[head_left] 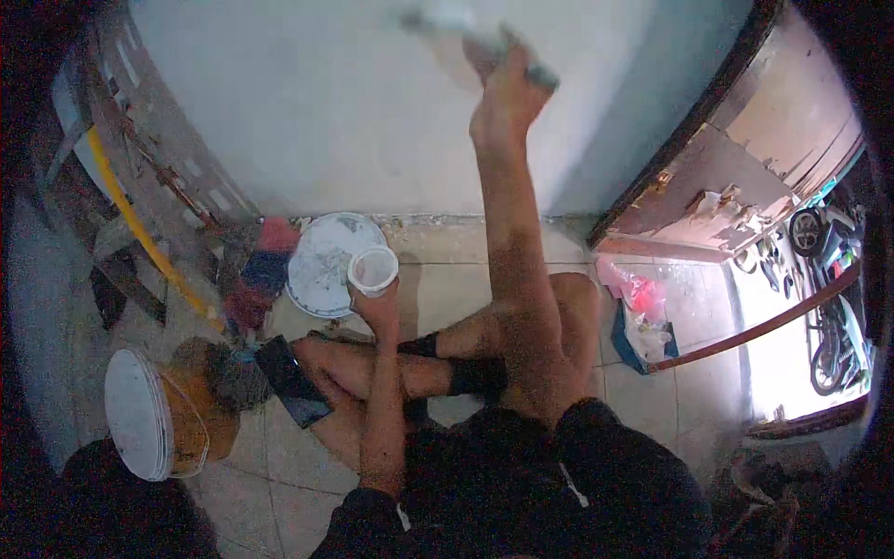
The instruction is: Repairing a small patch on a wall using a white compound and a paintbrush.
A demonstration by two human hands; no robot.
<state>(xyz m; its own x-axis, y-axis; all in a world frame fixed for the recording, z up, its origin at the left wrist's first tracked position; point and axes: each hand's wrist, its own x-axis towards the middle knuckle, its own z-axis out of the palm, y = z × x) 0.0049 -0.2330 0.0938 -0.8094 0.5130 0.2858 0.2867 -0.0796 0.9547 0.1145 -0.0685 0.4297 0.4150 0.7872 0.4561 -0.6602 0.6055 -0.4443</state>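
Observation:
My right hand (510,79) is raised against the pale wall (326,112), closed around a paintbrush (452,17). The brush head points up and left; motion blurs it, and whether it touches the wall I cannot tell. Low in front of me, my left hand (375,303) grips a small white plastic tub (374,268) with its round mouth facing up. Whatever is inside the tub looks pale. Just left of the tub, a large round white lid (318,270) with grey smudges lies on the floor by the wall's base.
An orange-yellow bucket (197,429) with a white lid stands at the left. Near my leg lies a flat dark panel (293,382). A yellow strip (149,238) curves along the left. On the right are a peeling door (689,186), a pink plastic bag (643,296) and a motorbike (829,345) beyond the doorway.

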